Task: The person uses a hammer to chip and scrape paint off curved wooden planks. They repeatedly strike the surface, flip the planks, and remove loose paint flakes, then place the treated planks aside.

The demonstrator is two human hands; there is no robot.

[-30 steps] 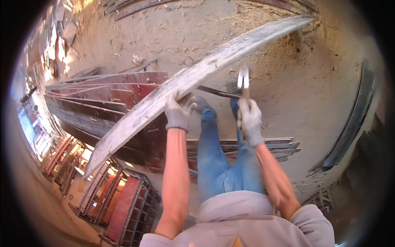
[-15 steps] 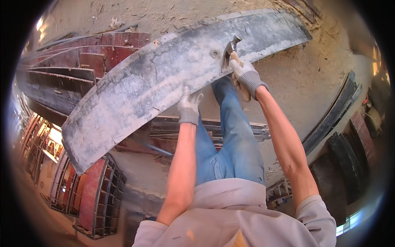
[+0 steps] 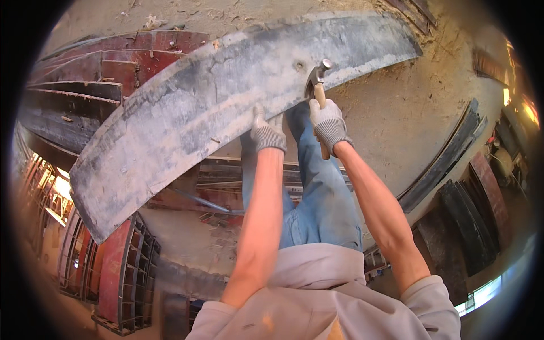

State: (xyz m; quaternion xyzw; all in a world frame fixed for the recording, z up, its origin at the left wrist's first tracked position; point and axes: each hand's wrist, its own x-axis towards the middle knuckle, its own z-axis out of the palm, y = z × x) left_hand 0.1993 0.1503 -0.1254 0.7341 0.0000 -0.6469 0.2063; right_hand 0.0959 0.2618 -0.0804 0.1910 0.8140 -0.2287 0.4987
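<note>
A long curved grey panel (image 3: 187, 107), coated with whitish dust, slants across the view from lower left to upper right. At its near edge my left hand (image 3: 268, 133), in a pale knit glove, grips it. The thumb lies on the upper face; the other fingers are partly hidden at the edge. My right hand (image 3: 329, 123), gloved too, is closed round the wooden handle of a claw hammer (image 3: 321, 95). The metal head is over the panel's near edge, close to a small round mark (image 3: 300, 66). A nail (image 3: 215, 140) sticks out of the panel left of my left hand.
Red and dark curved panels (image 3: 73, 116) lie stacked at the left. Red framed forms with ribs (image 3: 127, 272) stand lower left. Dark curved strips (image 3: 445, 158) lie on the dusty floor at right, with more panels (image 3: 467, 221) beyond. Boards (image 3: 221, 178) lie beneath the panel, near my legs.
My left hand has shifted right along the panel's near edge, its thumb now further onto the face. My right hand has come nearer to me and left, and the hammer handle stands more upright in view.
</note>
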